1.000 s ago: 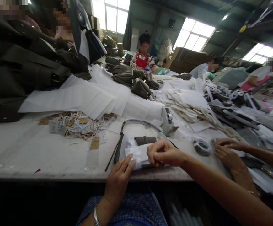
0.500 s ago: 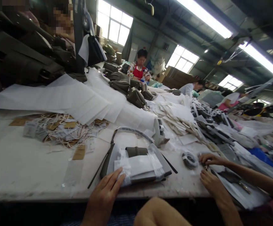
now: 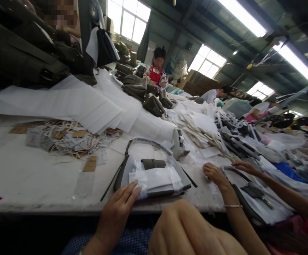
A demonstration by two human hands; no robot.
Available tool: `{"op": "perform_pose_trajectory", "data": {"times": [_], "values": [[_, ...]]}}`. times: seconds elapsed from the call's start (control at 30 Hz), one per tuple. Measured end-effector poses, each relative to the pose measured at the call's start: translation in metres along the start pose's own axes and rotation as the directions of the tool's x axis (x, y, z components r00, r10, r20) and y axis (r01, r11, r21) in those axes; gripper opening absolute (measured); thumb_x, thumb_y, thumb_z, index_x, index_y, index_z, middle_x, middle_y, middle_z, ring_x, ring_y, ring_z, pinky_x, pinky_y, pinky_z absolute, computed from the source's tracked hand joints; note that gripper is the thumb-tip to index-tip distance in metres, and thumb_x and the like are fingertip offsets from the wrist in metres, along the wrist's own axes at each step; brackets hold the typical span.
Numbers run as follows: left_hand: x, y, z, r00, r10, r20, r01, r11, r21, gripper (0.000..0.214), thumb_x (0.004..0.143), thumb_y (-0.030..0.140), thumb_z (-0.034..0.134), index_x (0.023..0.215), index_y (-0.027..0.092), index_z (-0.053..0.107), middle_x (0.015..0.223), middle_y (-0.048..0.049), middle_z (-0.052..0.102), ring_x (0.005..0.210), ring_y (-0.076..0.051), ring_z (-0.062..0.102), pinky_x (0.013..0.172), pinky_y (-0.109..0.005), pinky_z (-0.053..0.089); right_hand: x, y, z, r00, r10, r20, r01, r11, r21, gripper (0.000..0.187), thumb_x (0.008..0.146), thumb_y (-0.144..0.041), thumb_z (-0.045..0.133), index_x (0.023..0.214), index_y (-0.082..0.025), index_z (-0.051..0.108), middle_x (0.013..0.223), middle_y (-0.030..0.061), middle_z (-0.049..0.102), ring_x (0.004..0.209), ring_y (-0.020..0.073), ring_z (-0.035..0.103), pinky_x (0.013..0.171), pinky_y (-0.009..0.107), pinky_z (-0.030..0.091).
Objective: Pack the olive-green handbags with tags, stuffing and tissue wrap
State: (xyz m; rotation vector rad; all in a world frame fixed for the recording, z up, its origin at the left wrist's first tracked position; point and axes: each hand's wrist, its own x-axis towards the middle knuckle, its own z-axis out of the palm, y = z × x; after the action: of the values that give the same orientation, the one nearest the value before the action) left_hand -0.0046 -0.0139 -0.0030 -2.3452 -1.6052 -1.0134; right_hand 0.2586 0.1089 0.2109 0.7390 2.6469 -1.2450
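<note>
A dark olive handbag (image 3: pixel 154 194) lies on the white table, its panels covered with translucent sheets and its handle wrapped. A white wrapped packet (image 3: pixel 156 179) rests on its front. My left hand (image 3: pixel 118 209) lies on the bag's lower left corner, fingers stretched out and touching the packet's edge. Close to the camera, at the bottom middle, is my right hand (image 3: pixel 188 230), back upward and fingers curled in. It is apart from the bag, and whatever its fingers may hold is hidden.
A pile of tags with strings (image 3: pixel 71 138) lies left, before fanned white sheets (image 3: pixel 90 106). A tape dispenser (image 3: pixel 179 143) stands behind the bag. At right, a co-worker's hands (image 3: pixel 217 175) are by another handbag (image 3: pixel 245 203). More bags (image 3: pixel 154 104) and people are farther back.
My right hand has risen and looms larger in view. My left hand stays on the bag. The co-worker's near hand has moved left over where a dark coil lay, and their bag's handle now shows.
</note>
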Motion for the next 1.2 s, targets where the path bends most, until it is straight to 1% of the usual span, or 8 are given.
{"op": "perform_pose_trajectory", "data": {"times": [0.07, 0.13, 0.2, 0.27, 0.4, 0.57, 0.87, 1.2], "values": [[0.001, 0.002, -0.002, 1.000, -0.018, 0.008, 0.018, 1.000, -0.010, 0.043, 0.096, 0.008, 0.042, 0.132, 0.021, 0.059, 0.144, -0.0048, 0.056, 0.123, -0.021, 0.058, 0.103, -0.036, 0.052, 0.022, -0.030, 0.020, 0.982, -0.178, 0.068, 0.167, 0.975, 0.143, 0.035, 0.090, -0.062, 0.057, 0.075, -0.034, 0.072, 0.065, 0.0012, 0.063, 0.066, 0.0218, 0.059, 0.046, 0.031, 0.043], [0.001, 0.003, -0.003, 0.999, -0.042, 0.010, 0.042, 0.999, -0.011, 0.041, 0.095, 0.008, 0.045, 0.130, 0.022, 0.061, 0.147, -0.0055, 0.052, 0.124, -0.022, 0.057, 0.103, -0.038, 0.051, 0.040, -0.054, 0.040, 0.955, -0.290, 0.069, 0.262, 0.927, 0.270, 0.036, 0.089, -0.061, 0.060, 0.078, -0.029, 0.073, 0.066, 0.0020, 0.064, 0.065, 0.0192, 0.060, 0.049, 0.028, 0.044], [0.001, 0.005, -0.004, 0.998, -0.067, 0.014, 0.067, 0.998, -0.012, 0.040, 0.095, 0.010, 0.050, 0.130, 0.023, 0.061, 0.151, -0.0065, 0.048, 0.125, -0.024, 0.056, 0.104, -0.039, 0.051, 0.053, -0.065, 0.052, 0.947, -0.319, 0.048, 0.285, 0.897, 0.337, 0.040, 0.089, -0.059, 0.063, 0.080, -0.022, 0.074, 0.069, 0.0030, 0.065, 0.062, 0.0152, 0.059, 0.053, 0.025, 0.044], [0.000, 0.006, -0.005, 0.996, -0.085, 0.017, 0.085, 0.996, -0.019, 0.039, 0.093, 0.012, 0.055, 0.130, 0.024, 0.062, 0.154, -0.0077, 0.044, 0.126, -0.026, 0.055, 0.105, -0.040, 0.050, 0.065, -0.061, 0.051, 0.963, -0.266, 0.042, 0.239, 0.916, 0.321, 0.041, 0.088, -0.056, 0.066, 0.081, -0.016, 0.074, 0.069, 0.0029, 0.065, 0.059, 0.0118, 0.056, 0.056, 0.022, 0.044], [0.001, 0.008, -0.006, 0.994, -0.108, 0.013, 0.108, 0.994, -0.033, 0.039, 0.091, 0.013, 0.061, 0.129, 0.025, 0.063, 0.155, -0.0089, 0.041, 0.127, -0.027, 0.054, 0.104, -0.040, 0.051, 0.093, -0.024, 0.031, 0.992, -0.073, 0.101, 0.067, 0.996, 0.060, 0.034, 0.087, -0.048, 0.069, 0.083, -0.015, 0.075, 0.068, 0.0004, 0.065, 0.059, 0.0099, 0.053, 0.057, 0.020, 0.040], [0.004, 0.010, -0.009, 0.993, -0.118, 0.007, 0.118, 0.993, -0.018, 0.039, 0.092, 0.013, 0.060, 0.128, 0.025, 0.063, 0.154, -0.0089, 0.043, 0.127, -0.026, 0.055, 0.104, -0.040, 0.051, 0.130, 0.012, 0.020, 0.982, 0.019, 0.190, 0.031, 0.967, -0.254, 0.025, 0.082, -0.043, 0.074, 0.081, -0.018, 0.077, 0.067, -0.0019, 0.068, 0.056, 0.0090, 0.055, 0.054, 0.020, 0.034], [0.007, 0.011, -0.013, 0.992, -0.123, 0.028, 0.124, 0.992, -0.016, 0.042, 0.092, 0.011, 0.057, 0.132, 0.025, 0.061, 0.155, -0.0062, 0.042, 0.128, -0.026, 0.053, 0.106, -0.040, 0.049, 0.162, 0.003, 0.016, 0.957, 0.112, 0.267, 0.078, 0.789, -0.610, 0.021, 0.081, -0.043, 0.073, 0.083, -0.024, 0.078, 0.071, -0.0009, 0.074, 0.059, 0.0128, 0.058, 0.052, 0.024, 0.027], [0.002, 0.007, -0.009, 0.993, -0.114, -0.014, 0.112, 0.990, -0.090, 0.038, 0.091, 0.005, 0.053, 0.125, 0.019, 0.063, 0.138, -0.0058, 0.060, 0.121, -0.023, 0.057, 0.106, -0.037, 0.049, 0.171, -0.008, 0.021, 0.933, 0.205, 0.296, 0.078, 0.687, -0.722, 0.022, 0.081, -0.043, 0.071, 0.090, -0.025, 0.080, 0.081, 0.0035, 0.077, 0.071, 0.0178, 0.065, 0.053, 0.026, 0.027]]}}
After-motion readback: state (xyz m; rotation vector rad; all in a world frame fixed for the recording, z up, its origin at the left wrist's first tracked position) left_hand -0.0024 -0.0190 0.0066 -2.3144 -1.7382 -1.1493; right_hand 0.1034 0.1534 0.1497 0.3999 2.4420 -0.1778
